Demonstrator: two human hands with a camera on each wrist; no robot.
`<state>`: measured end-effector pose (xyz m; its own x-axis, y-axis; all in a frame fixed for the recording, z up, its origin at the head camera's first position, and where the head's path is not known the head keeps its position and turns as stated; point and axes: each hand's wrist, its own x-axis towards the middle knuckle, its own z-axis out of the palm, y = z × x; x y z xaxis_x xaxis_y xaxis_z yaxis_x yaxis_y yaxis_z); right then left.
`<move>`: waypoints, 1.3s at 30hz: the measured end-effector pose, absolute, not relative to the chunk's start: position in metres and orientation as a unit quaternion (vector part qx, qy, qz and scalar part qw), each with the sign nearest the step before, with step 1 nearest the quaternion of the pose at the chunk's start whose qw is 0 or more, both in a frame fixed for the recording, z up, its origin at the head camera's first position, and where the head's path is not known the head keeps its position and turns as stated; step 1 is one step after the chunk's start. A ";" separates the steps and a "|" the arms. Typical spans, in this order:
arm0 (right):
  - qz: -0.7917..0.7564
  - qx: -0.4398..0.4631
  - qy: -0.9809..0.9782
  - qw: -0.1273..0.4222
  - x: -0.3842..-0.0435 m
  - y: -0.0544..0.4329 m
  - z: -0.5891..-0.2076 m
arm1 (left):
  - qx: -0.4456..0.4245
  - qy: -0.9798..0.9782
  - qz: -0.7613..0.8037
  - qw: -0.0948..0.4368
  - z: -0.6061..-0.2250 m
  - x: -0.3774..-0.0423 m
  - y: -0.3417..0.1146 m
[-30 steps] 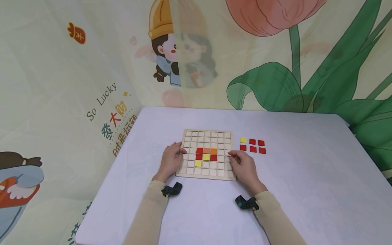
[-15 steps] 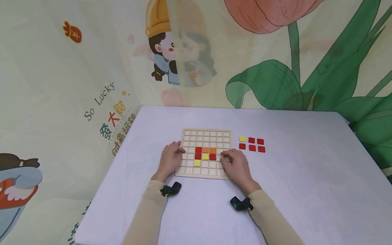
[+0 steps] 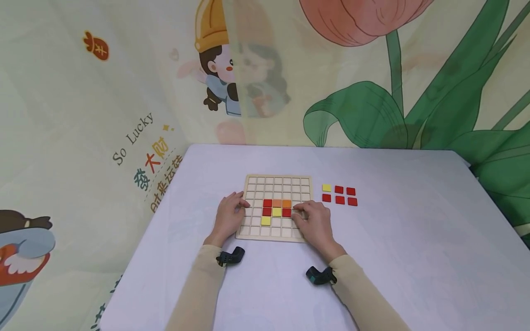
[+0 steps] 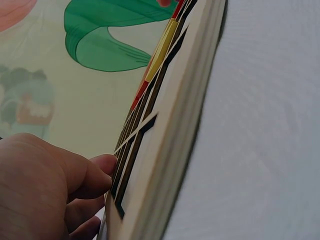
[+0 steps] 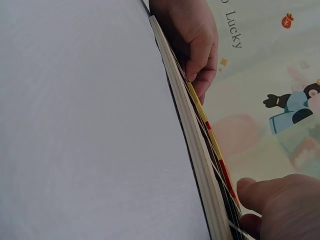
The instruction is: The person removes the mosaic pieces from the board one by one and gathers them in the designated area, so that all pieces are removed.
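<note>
I rested my left hand (image 3: 229, 215) at the left rim of the square wooden board (image 3: 274, 231), thumb over the edge, fingers loosely bent and parted; I held my right hand (image 3: 316, 224) over the board's right side, thumb and forefinger tips just beside a red tile (image 3: 286, 213); whether those tips pinched anything could not be told. A black camera was fitted at each wrist, beside a beige sleeve (image 3: 198, 285).

The board lay flat between my hands; its grid carried seven tiles: far row, red, salmon and orange; middle row, red, yellow and red; near row, one yellow tile (image 3: 266, 221) in the left column of the group. Right of the board, apart from it, lay six loose tiles (image 3: 340, 200) in two rows; one was yellow, five were red.

A pale white cloth (image 3: 414, 230) covered the table and extended well past the loose tiles; its far edge met a cream rear hanging (image 3: 348, 69), printed with a pink tulip (image 3: 364, 20), broad green leaves (image 3: 364, 110) and a figure in a yellow hat (image 3: 212, 27); to the left, a pale hanging (image 3: 49, 115) bore "So Lucky" lettering (image 3: 132, 139), coloured characters (image 3: 152, 162) and an orange pouch motif (image 3: 96, 46).
</note>
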<state>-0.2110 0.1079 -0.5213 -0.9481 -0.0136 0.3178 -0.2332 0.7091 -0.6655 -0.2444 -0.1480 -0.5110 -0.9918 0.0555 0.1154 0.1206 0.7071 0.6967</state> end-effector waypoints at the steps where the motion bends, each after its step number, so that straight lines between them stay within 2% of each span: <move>1: 0.376 0.066 -0.913 0.147 -0.211 0.107 -0.521 | -0.048 -0.923 -0.379 0.044 -0.511 -0.244 -0.148; 17: 0.401 0.040 -0.909 0.108 -0.219 0.100 -0.528 | -0.043 -0.923 -0.379 0.047 -0.514 -0.244 -0.147; 39: 0.385 0.046 -0.918 0.087 -0.220 0.099 -0.526 | -0.045 -0.925 -0.374 0.047 -0.512 -0.244 -0.146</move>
